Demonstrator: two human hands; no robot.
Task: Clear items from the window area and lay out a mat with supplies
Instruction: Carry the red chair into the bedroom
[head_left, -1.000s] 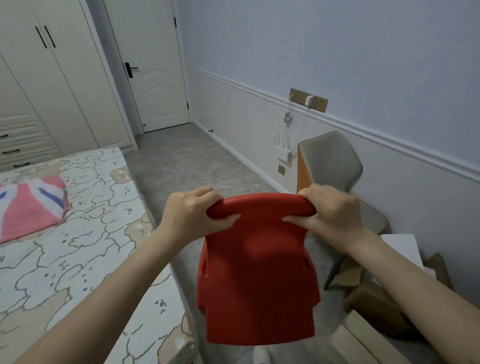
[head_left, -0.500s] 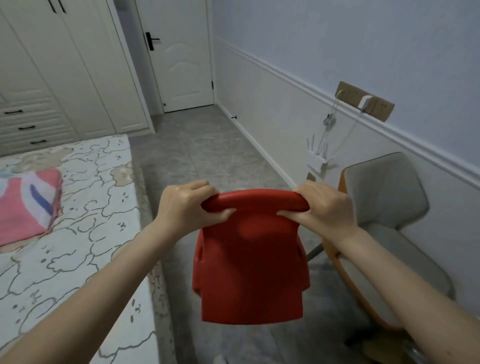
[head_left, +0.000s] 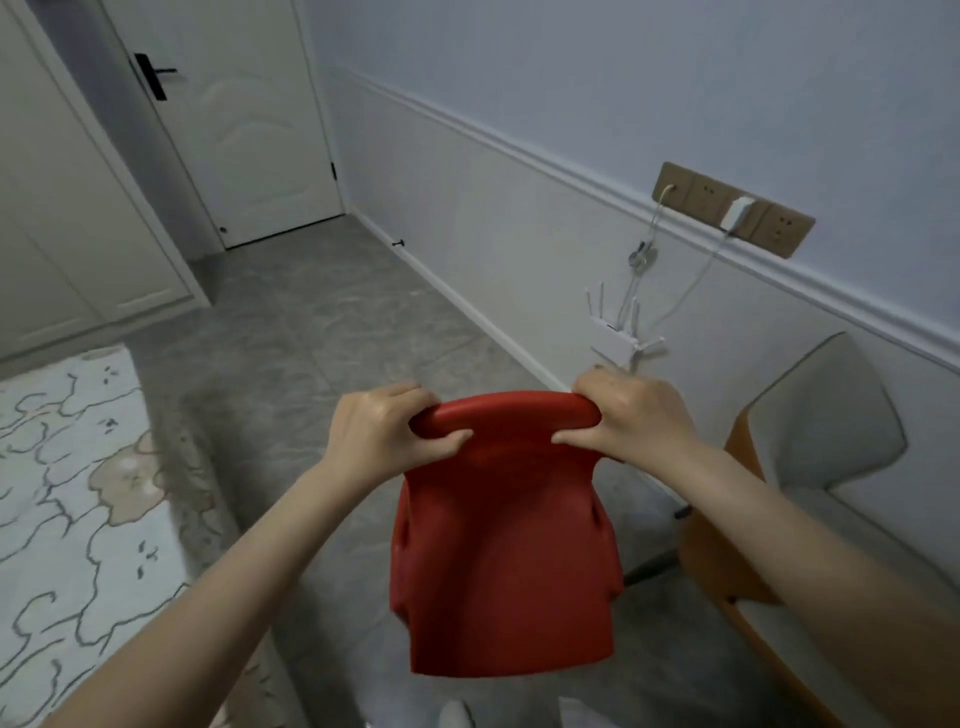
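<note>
A small red plastic chair (head_left: 506, 561) hangs in front of me, lifted off the grey tiled floor, its back facing me. My left hand (head_left: 382, 434) grips the left end of its top rail, fingers curled over the far side and thumb on the near side. My right hand (head_left: 631, 421) grips the right end of the same rail in the same way. The chair's legs are hidden behind its back.
A grey and orange chair (head_left: 826, 467) stands close on the right against the wall. A bed with a patterned sheet (head_left: 67, 499) lies on the left. A white router (head_left: 618, 332) and cables hang below a wall socket strip (head_left: 732, 208). A closed door (head_left: 244, 119) is ahead.
I have carried the red chair forward along the aisle toward the door. The grey chair has come nearer on my right, and the cardboard boxes and pink pillow have left the view.
</note>
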